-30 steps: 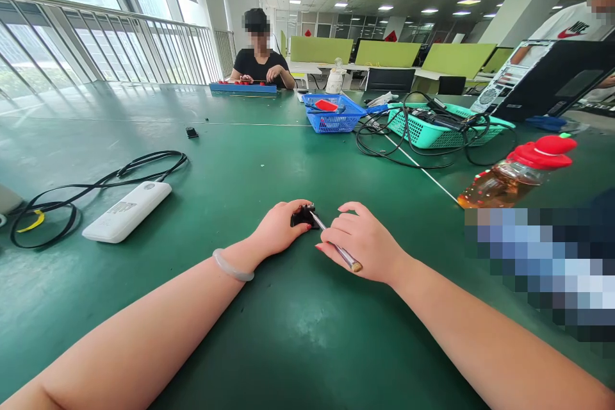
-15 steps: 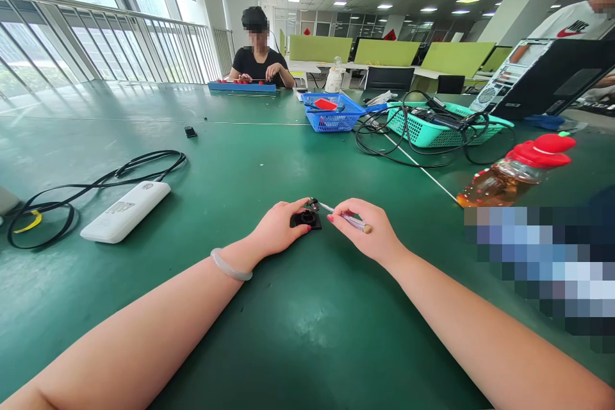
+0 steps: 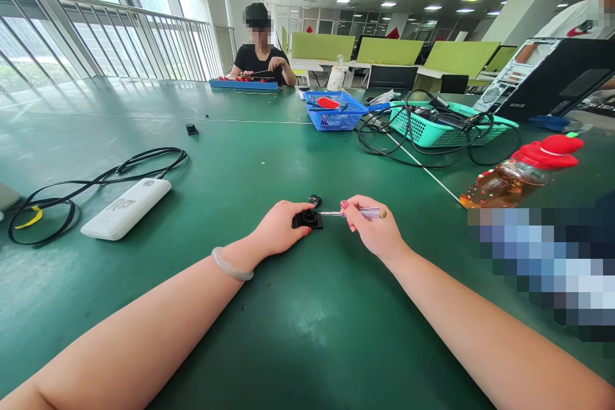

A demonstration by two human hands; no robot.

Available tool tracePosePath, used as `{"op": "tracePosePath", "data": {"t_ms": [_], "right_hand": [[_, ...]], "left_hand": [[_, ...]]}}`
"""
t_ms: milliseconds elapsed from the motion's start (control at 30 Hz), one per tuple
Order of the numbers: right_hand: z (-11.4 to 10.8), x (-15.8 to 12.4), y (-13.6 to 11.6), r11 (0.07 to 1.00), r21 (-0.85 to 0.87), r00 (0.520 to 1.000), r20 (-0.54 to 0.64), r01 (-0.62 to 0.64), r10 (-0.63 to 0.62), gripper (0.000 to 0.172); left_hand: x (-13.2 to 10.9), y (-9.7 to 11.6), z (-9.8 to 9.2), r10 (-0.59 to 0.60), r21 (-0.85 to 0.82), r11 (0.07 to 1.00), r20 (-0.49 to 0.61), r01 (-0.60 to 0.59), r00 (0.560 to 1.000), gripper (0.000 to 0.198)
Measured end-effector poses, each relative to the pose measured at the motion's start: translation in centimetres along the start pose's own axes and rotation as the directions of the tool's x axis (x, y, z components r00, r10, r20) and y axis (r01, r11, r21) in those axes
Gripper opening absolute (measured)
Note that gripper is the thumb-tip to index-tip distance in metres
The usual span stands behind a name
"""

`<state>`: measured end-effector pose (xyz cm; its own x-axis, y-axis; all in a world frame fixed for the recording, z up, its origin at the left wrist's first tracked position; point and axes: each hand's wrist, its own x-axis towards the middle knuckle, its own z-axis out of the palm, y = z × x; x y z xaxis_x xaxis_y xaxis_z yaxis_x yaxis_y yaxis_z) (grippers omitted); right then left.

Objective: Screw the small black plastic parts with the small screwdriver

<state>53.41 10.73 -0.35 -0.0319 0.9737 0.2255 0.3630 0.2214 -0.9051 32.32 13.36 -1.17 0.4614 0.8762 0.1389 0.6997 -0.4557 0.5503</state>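
A small black square part (image 3: 310, 219) lies on the green table, gripped at its left side between the thumb and fingers of my left hand (image 3: 283, 227). Just behind it is a small dark piece (image 3: 315, 200), too small to make out, close to my left fingertips. My right hand (image 3: 372, 224) is closed around a screwdriver (image 3: 368, 212) with a clear handle. Its thin metal shaft points left, and the tip is at the right edge of the black part.
A white power bank (image 3: 127, 208) with a black cable lies at the left. Further back are a small black object (image 3: 192, 129), a blue basket (image 3: 336, 116) and a teal basket (image 3: 432, 131) with cables. A red-capped bottle (image 3: 523, 170) stands right. Another person sits across the table.
The screwdriver has swung from slanting to nearly level, and its tip has moved from the small dark piece to the black part. My right hand has shifted slightly right.
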Motion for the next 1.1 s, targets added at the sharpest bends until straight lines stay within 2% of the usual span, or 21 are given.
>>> {"op": "tracePosePath", "data": {"t_ms": [133, 200, 333, 567, 767, 933, 1100], "right_hand": [[0.2, 0.3, 0.5, 0.998, 0.037, 0.995, 0.085, -0.053, 0.05, 0.04], [0.2, 0.3, 0.4, 0.998, 0.033, 0.996, 0.076, -0.051, 0.048, 0.041], [0.1, 0.0, -0.1, 1.0, 0.008, 1.0, 0.003, 0.015, -0.015, 0.045], [0.0, -0.6, -0.8, 0.98, -0.125, 0.986, 0.067, 0.157, -0.15, 0.04], [0.1, -0.9, -1.1, 0.914, -0.253, 0.946, 0.147, 0.318, -0.289, 0.037], [0.2, -1.3, -1.4, 0.852, -0.228, 0.877, 0.217, 0.472, -0.428, 0.03], [0.6, -1.5, -1.3, 0.809, -0.236, 0.82, 0.366, 0.539, -0.439, 0.02]], "left_hand": [[0.1, -0.1, 0.0, 0.032, -0.002, 0.999, -0.014, -0.032, 0.999, 0.049], [0.1, -0.1, 0.1, 0.017, 0.009, 1.0, -0.01, -0.017, 1.0, 0.049], [0.1, -0.2, 0.1, -0.002, 0.029, 1.0, 0.007, 0.001, 1.0, 0.051], [0.2, -0.2, 0.0, 0.002, 0.025, 1.0, 0.013, -0.003, 1.0, 0.052], [0.2, -0.4, 0.2, -0.001, 0.029, 1.0, 0.009, 0.0, 1.0, 0.051], [0.0, -0.6, 0.5, 0.055, 0.077, 0.996, -0.012, -0.054, 0.998, 0.05], [-0.1, -0.7, 0.6, 0.084, 0.122, 0.989, -0.02, -0.081, 0.996, 0.051]]}}
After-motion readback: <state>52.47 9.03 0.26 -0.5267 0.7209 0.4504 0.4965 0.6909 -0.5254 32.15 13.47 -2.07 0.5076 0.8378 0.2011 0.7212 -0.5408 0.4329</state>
